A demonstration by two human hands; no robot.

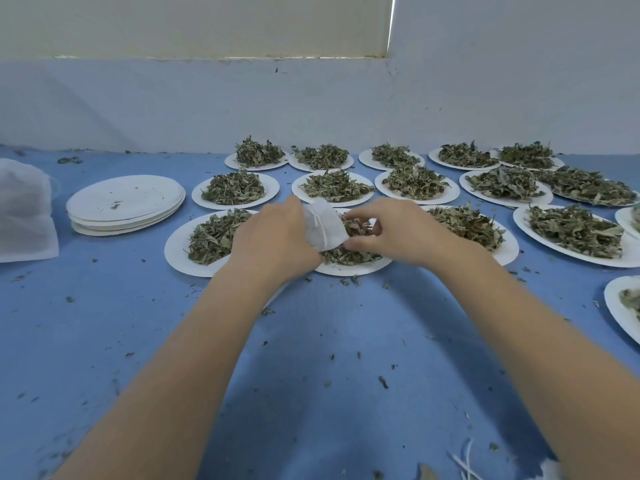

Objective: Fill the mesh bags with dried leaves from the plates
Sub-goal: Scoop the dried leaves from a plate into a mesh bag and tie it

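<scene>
Bags of white mesh lie heaped at nine o'clock on the blue table covering, well apart from your work. Just right of them sits a stack of emptied white paper plates.

Your left hand has its fingers curled round a small white mesh bag, holding it over the round white paper plate at centre, between the two hands. The bag's mouth is not visible; how full it is cannot be told.

Your right hand has fingers bent down into the dried green leaves on that plate, pinching a small clump beside the bag.

From twelve to three o'clock, further plates of heaped leaves await filling.

Risks: leaf fragments already litter the covering toward six o'clock; a narrow bag mouth held one-handed is likely to shed more. The leaves look brittle, so a hard pinch may crumble them. Your forearms cross close to the neighbouring plates and could nudge them.
</scene>
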